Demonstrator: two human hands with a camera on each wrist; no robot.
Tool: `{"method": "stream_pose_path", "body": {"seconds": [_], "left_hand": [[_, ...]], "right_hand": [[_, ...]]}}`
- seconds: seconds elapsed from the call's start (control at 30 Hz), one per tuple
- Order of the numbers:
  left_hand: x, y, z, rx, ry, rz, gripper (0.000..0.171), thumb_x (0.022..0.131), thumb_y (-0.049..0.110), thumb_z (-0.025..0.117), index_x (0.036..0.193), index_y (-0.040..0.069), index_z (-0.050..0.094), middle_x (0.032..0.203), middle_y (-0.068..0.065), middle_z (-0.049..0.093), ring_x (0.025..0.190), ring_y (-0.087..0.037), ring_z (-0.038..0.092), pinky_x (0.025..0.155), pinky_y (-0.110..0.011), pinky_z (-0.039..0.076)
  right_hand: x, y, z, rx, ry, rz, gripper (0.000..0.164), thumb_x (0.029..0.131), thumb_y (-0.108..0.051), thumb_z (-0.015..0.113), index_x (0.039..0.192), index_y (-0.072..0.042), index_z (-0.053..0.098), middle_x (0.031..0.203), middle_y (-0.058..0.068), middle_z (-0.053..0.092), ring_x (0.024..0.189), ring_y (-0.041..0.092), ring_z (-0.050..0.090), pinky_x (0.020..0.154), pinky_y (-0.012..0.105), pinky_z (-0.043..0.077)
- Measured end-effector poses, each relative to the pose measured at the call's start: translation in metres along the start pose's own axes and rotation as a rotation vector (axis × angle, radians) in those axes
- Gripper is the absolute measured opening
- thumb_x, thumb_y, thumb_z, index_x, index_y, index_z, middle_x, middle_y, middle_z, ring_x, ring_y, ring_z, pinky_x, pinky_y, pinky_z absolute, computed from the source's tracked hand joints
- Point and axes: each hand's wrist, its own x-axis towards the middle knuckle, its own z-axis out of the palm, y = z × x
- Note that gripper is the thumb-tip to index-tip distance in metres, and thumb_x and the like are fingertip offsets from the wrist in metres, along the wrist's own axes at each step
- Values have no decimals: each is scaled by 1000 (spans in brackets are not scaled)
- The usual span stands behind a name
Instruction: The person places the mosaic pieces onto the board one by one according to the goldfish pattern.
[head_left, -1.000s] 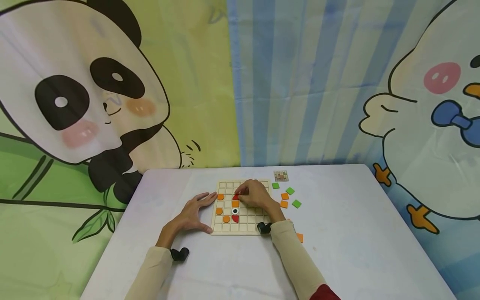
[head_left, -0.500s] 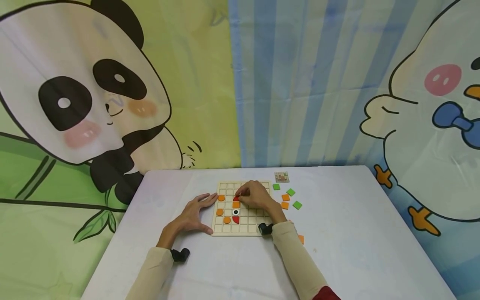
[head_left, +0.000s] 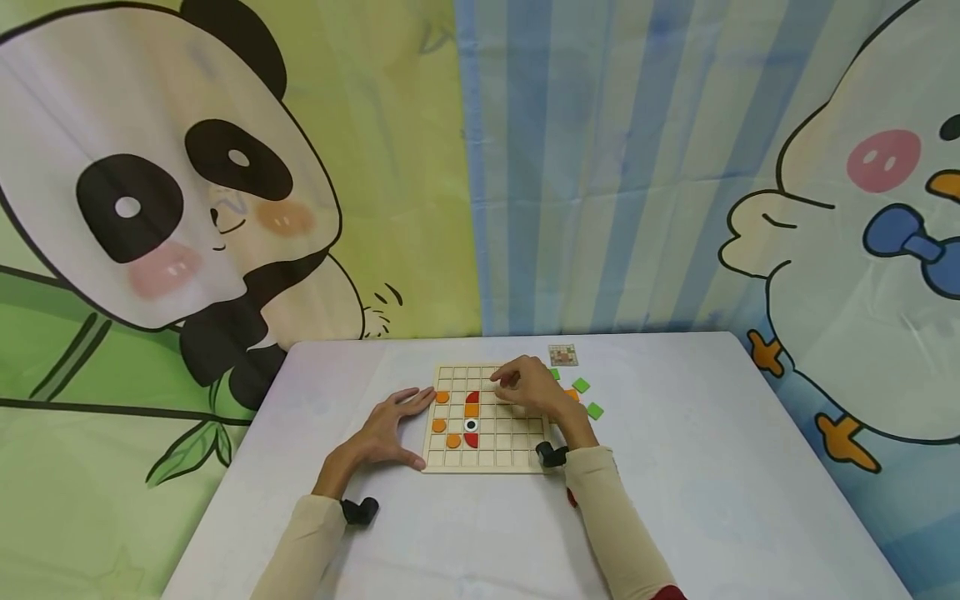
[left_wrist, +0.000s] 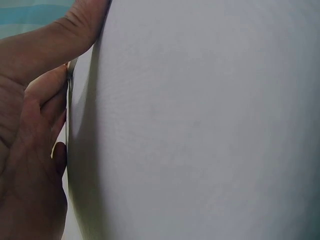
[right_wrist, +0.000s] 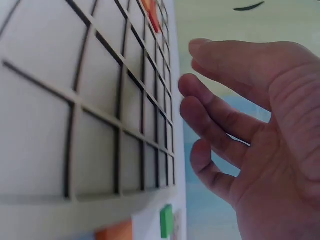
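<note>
A pale gridded board (head_left: 510, 458) lies on the white table. One column holds a red quarter-round piece (head_left: 472, 397), an orange square (head_left: 472, 411), a black-and-white eye disc (head_left: 471, 425) and a second red piece (head_left: 471, 440). Left of them are orange discs (head_left: 438, 426). My left hand (head_left: 386, 427) is spread along the board's left side, thumb at the near corner, fingertips touching the far part of that edge. Over the board's upper right hovers my right hand (head_left: 532, 386). In the right wrist view its fingers (right_wrist: 212, 125) are loosely bent, apart from the board, holding nothing.
To the right of the board lie green square tiles (head_left: 595, 411) and an orange tile (head_left: 572, 395) partly behind my right hand. A small patterned card (head_left: 562, 356) is at the back. A red piece (head_left: 572, 498) peeks out beside the right sleeve.
My right hand has let go of the upper red piece and moved right, away from it. That piece now lies uncovered above the orange square. My left hand stays put.
</note>
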Motion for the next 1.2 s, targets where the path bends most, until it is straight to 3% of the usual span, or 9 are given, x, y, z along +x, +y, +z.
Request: {"method": "stream_pose_path", "body": {"seconds": [0.23, 0.33, 0.37, 0.53, 0.9, 1.2], "left_hand": [[3, 1, -2, -4, -6, -2, 133, 59, 46, 108, 171, 26, 39, 180, -2, 35, 167, -44, 24, 124, -82, 26], [3, 1, -4, 3, 2, -3, 133, 59, 46, 108, 171, 25, 39, 180, -4, 35, 167, -45, 24, 124, -83, 26], [3, 1, -4, 5, 4, -4, 133, 59, 45, 108, 171, 25, 39, 180, -4, 35, 167, -45, 24, 124, -83, 26], [2, 2, -5, 1, 9, -2, 133, 58, 44, 109, 170, 22, 40, 180, -7, 36, 166, -47, 25, 123, -84, 26], [2, -1, 1, 15, -6, -28, 134, 58, 47, 108, 171, 28, 39, 180, -1, 35, 168, -43, 24, 126, -81, 24], [2, 1, 1, 0, -10, -31, 134, 57, 46, 109, 170, 28, 40, 180, -1, 35, 167, -43, 24, 125, -82, 25]], "right_hand": [[-15, 8, -30, -32, 6, 18, 24, 97, -8, 81, 118, 2, 82, 103, 13, 81, 93, 26, 73, 97, 58, 59], [-22, 11, -40, -68, 25, 25, 22, 95, -7, 82, 115, 3, 83, 103, 14, 81, 93, 25, 73, 95, 53, 60], [-25, 12, -42, -76, 27, 33, 22, 95, -7, 83, 115, 3, 82, 103, 15, 81, 92, 25, 72, 89, 48, 63], [-38, 16, -51, -97, 35, 110, 22, 92, -7, 86, 112, 1, 84, 102, 10, 80, 88, 19, 69, 83, 37, 60], [-66, 27, -68, -145, 33, 242, 26, 77, -11, 100, 95, -1, 85, 82, 5, 79, 72, 14, 65, 68, 31, 56], [-80, 40, -74, -173, 50, 250, 25, 70, -8, 103, 87, -4, 84, 75, 3, 76, 66, 14, 63, 60, 29, 54]]}}
